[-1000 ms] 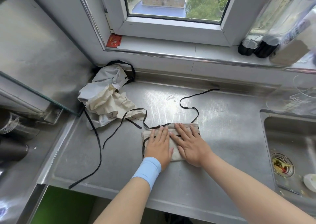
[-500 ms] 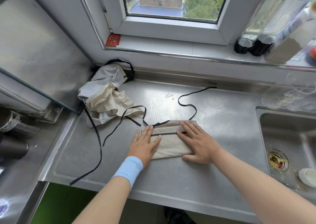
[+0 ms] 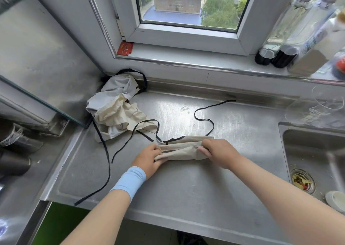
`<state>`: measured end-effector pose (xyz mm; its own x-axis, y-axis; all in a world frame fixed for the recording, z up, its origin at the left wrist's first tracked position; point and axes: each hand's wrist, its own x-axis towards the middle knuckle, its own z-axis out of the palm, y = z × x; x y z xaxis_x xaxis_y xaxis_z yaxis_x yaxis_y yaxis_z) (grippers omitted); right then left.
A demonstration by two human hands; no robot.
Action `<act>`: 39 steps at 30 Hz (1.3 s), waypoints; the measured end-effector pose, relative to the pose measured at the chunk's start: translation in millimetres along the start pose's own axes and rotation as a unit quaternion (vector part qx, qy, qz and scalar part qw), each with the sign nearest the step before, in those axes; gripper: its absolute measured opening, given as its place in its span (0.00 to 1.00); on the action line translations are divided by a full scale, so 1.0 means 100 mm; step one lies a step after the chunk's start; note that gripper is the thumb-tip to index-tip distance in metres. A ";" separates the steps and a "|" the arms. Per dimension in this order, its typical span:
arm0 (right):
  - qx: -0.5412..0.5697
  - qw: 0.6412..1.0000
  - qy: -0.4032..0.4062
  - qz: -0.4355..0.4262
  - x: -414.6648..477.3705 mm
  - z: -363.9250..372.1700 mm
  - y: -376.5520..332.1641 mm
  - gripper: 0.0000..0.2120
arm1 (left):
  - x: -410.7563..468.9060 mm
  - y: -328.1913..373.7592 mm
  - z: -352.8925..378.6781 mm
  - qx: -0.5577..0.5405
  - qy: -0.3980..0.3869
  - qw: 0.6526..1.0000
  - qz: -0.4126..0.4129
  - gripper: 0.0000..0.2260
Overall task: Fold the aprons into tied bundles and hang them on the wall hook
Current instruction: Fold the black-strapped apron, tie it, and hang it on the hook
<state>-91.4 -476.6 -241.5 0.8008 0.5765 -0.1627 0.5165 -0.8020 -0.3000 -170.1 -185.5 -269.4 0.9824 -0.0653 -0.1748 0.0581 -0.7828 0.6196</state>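
Note:
A beige apron (image 3: 182, 148), folded into a narrow strip, lies on the steel counter (image 3: 186, 188). My left hand (image 3: 149, 157) grips its left end and my right hand (image 3: 216, 151) grips its right end, fingers curled over the near fold. Its black ties (image 3: 203, 118) trail across the counter toward the back wall. A crumpled heap of grey and beige aprons (image 3: 115, 112) sits in the back left corner, with long black straps (image 3: 106, 157) running down to the counter's front edge. No wall hook is in view.
A sink (image 3: 315, 155) with a drain strainer is at the right, a clear glass jug (image 3: 317, 110) behind it. Bottles (image 3: 276, 56) stand on the window sill. A glass-edged panel (image 3: 37, 99) and dark cylinders (image 3: 13, 162) are at the left.
My hands went from pressing flat on the apron's middle to its two ends. Their fingers have curled round the ends and the near edge is lifted into another fold.

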 end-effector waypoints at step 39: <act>-0.057 0.995 -0.043 -0.065 0.32 0.50 0.01 0.34 | 0.38 0.07 0.32 0.287 -0.061 0.952 0.081 0.33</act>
<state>-80.9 -451.3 -294.0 0.6987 0.6839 -0.2102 0.6489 -0.7295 -0.2164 -138.4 -213.5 -296.4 0.9405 -0.2582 -0.2208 -0.2337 -0.9634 0.1310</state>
